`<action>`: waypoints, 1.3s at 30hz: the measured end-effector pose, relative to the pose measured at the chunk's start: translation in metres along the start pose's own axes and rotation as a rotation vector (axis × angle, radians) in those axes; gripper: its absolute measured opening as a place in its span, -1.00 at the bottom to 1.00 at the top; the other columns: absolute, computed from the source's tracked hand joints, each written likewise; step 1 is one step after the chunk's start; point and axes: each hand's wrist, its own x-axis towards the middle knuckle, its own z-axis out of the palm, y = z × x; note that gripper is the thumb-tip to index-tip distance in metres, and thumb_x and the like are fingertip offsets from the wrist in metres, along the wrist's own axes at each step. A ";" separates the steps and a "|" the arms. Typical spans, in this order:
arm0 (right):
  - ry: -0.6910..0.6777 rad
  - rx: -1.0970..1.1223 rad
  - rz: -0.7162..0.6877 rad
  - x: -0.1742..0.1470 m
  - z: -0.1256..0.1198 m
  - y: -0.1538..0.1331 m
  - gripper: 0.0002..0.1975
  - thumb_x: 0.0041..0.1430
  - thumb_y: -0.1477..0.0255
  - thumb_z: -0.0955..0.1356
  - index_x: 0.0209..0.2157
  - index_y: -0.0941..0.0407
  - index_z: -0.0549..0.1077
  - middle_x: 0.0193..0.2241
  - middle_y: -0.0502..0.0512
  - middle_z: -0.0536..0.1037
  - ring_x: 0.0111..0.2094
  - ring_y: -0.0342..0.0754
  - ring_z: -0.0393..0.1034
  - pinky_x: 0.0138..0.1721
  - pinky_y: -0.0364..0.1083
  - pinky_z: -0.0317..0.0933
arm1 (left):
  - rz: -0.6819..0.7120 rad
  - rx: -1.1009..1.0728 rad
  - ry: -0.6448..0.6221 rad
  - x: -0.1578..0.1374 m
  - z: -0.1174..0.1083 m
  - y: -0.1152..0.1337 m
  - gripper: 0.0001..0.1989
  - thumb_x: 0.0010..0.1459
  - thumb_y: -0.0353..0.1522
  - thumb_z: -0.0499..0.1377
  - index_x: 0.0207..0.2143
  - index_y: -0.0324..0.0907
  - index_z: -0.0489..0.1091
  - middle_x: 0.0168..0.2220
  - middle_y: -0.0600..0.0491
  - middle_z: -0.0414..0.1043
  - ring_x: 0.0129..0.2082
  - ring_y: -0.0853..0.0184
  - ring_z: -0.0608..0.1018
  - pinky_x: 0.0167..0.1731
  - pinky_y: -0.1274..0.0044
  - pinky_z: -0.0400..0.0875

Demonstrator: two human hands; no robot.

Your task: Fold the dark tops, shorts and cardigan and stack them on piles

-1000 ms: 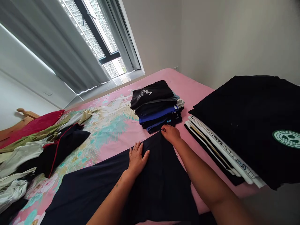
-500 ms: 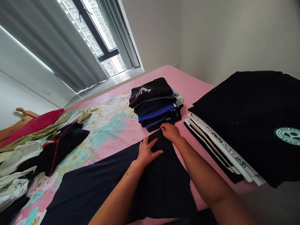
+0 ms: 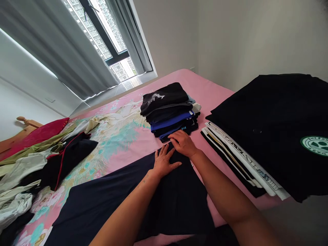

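Left hand (image 3: 164,164) draws up beside right hand (image 3: 183,142) at the far end of the navy garment (image 3: 179,200)

Head view: the navy garment lies spread on the pink bed sheet (image 3: 210,92), running from the person's side of the bed almost to the folded stack (image 3: 170,122). A second ago the two hands are clearly apart, the left resting farther back on the cloth and the right at the far corner. Now the left hand has slid forward until its fingers reach almost to the far edge, while the right has shifted slightly leftward along that edge. They lie close together; whether they touch is hard to tell.

The left fingers are spread wide, palm down on the fabric. The right fingers are bent over the edge near the stack, and I cannot tell whether they pinch any cloth. For the work in hand, this seems to mean that both hands now tend one short stretch of edge, the left apparently steadying the cloth.

Around them, a pile topped by a black garment (image 3: 266,112) with a green-and-white emblem (image 3: 316,145) lies to the right, and loose clothes (image 3: 30,167) lie to the left.
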 end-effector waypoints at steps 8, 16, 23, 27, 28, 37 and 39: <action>-0.192 -0.210 0.175 -0.007 0.008 0.018 -0.71 0.13 0.52 0.23 -0.15 0.03 0.47 -0.06 0.04 0.45 -0.03 0.00 0.23 -0.05 -0.01 0.04 | 0.018 -0.072 0.027 -0.019 -0.015 0.001 -0.36 0.14 0.02 0.00 0.23 0.06 0.07 0.33 -0.02 -0.10 0.32 0.13 -0.04 0.22 0.06 -0.22; -0.083 -0.124 0.118 -0.013 0.013 0.028 -0.71 0.15 0.46 0.20 -0.17 0.06 0.48 -0.17 0.02 0.52 -0.10 -0.02 0.31 -0.07 -0.05 0.09 | -0.431 -0.050 0.307 -0.166 -0.020 -0.081 -0.53 0.26 -0.20 -0.09 0.19 -0.08 0.15 0.27 -0.04 0.07 0.30 0.21 0.03 0.22 0.09 -0.16; 0.130 0.004 0.169 -0.024 0.030 0.041 -0.70 0.16 0.27 0.20 -0.32 0.09 0.50 -0.31 0.08 0.54 -0.25 -0.01 0.38 -0.17 -0.05 0.19 | -0.819 -0.072 0.405 -0.328 0.015 -0.149 -0.59 0.24 -0.22 -0.07 0.10 -0.10 0.28 0.22 -0.06 0.18 0.28 0.18 0.10 0.18 0.05 -0.08; 0.185 -0.010 0.272 -0.032 0.026 0.029 -0.68 0.10 0.24 0.21 -0.32 0.11 0.49 -0.32 0.13 0.54 -0.27 0.02 0.38 -0.20 -0.02 0.22 | -0.782 -0.095 0.462 -0.353 0.018 -0.154 -0.62 0.24 -0.27 -0.07 0.05 -0.08 0.33 0.21 -0.03 0.21 0.27 0.20 0.13 0.19 0.08 -0.06; 0.196 -0.027 0.288 -0.034 0.023 0.020 -0.67 0.10 0.23 0.21 -0.30 0.11 0.49 -0.30 0.14 0.53 -0.26 0.04 0.38 -0.20 -0.01 0.22 | -0.751 -0.099 0.470 -0.353 0.015 -0.155 -0.63 0.23 -0.29 -0.07 0.04 -0.07 0.33 0.21 -0.02 0.21 0.27 0.21 0.13 0.19 0.09 -0.05; -0.162 0.096 0.034 -0.072 0.052 -0.129 -0.74 0.16 0.29 0.21 -0.23 0.05 0.46 -0.19 0.08 0.51 -0.12 -0.01 0.38 -0.04 -0.02 0.22 | -0.615 -0.097 0.442 -0.326 -0.012 -0.212 -0.60 0.10 -0.48 0.00 -0.04 -0.05 0.40 0.12 0.02 0.34 0.20 0.26 0.25 0.21 0.21 -0.03; -0.251 0.107 -0.003 -0.075 0.069 -0.154 -0.76 0.17 0.32 0.21 -0.23 0.05 0.45 -0.18 0.07 0.50 -0.11 -0.02 0.37 -0.04 -0.02 0.22 | -0.582 -0.070 0.399 -0.325 -0.017 -0.228 -0.59 0.05 -0.51 0.01 -0.08 -0.05 0.43 0.06 0.01 0.39 0.14 0.25 0.32 0.21 0.23 -0.05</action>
